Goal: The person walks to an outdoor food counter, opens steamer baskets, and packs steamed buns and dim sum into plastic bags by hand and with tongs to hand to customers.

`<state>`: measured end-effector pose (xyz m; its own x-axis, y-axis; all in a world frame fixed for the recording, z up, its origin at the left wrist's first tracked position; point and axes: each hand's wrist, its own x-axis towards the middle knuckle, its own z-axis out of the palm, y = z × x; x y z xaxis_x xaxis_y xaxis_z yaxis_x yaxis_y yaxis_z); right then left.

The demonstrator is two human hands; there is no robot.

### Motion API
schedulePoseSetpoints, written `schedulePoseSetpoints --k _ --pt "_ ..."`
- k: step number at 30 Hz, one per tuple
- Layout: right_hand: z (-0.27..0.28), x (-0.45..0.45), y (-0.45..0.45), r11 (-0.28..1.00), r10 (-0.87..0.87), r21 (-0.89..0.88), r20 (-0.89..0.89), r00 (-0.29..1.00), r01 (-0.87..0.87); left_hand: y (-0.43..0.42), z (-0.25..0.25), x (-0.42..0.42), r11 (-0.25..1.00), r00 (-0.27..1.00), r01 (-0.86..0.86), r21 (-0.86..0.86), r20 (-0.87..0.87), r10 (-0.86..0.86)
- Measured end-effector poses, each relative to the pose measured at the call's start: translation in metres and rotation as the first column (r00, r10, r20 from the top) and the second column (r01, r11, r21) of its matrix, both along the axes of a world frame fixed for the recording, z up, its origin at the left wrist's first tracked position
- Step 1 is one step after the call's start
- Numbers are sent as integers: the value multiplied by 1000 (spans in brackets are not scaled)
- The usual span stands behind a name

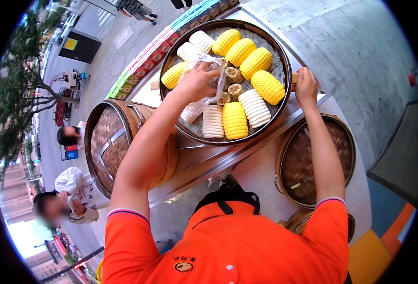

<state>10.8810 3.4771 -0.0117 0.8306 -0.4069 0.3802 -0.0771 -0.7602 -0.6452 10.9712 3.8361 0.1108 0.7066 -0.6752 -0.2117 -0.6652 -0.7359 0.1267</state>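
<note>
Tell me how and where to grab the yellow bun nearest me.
Probably from above, cupping the rounded top of the yellow bun across its width: ridged white buns crowd both long sides, and the steamer's rim stands close by its near end.

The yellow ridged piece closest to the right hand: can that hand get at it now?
Probably yes: the yellow ridged piece lies uncovered, just inside the steamer's rim beside the right hand; that hand would first need to release the wooden handle.
</note>
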Motion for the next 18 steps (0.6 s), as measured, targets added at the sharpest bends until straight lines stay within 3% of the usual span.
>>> schedulePoseSetpoints --k 6,12,16,18 --pt "-2 -1 1 1000 -8 -9 5 1000 8 -8 -3 -7 996 996 -74 59 50 71" --pt "3 -2 3 1000 -4 9 3 1000 4 6 -16 -15 992 988 126 17 93 -127" --pt "-2 0 2 1000 -15 2 16 1000 15 1 -21 0 998 968 33 -47 252 -20" --pt "-2 -3 0 999 -8 -44 -9 1000 8 -6 -18 5 969 975 -219 -116 13 222"
